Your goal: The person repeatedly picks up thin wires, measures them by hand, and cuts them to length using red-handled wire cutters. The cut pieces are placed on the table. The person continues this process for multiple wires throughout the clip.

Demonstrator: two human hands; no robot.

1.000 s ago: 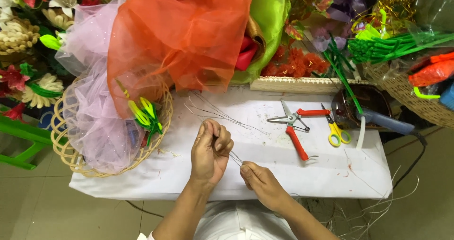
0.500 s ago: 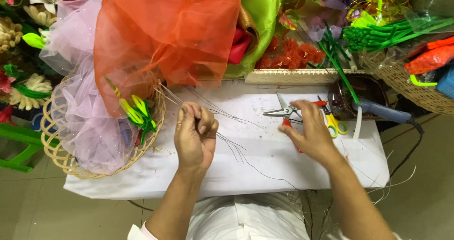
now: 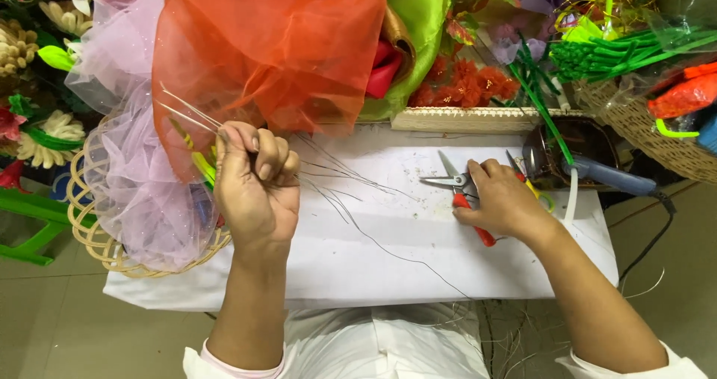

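Observation:
My left hand [image 3: 254, 185] is raised over the left part of the white table [image 3: 358, 267], closed on a bundle of thin wires [image 3: 183, 110] whose ends stick out up-left; one long wire trails down across the table. My right hand [image 3: 500, 200] rests on the red-handled cutters [image 3: 467, 200] lying on the table, fingers curled over the handles. Yellow-handled scissors [image 3: 532, 187] lie just right of that hand, partly hidden by it.
A wicker basket [image 3: 104, 237] with lilac tulle and orange netting [image 3: 276, 50] stands at the left. Loose wires [image 3: 343, 174] lie mid-table. A glue gun [image 3: 605, 176] with cord sits at right. Artificial flowers, green stems and another basket crowd the back.
My left hand has lifted the wire bundle up and left. My right hand let go of the wire, reached right and settled on the red-handled cutters.

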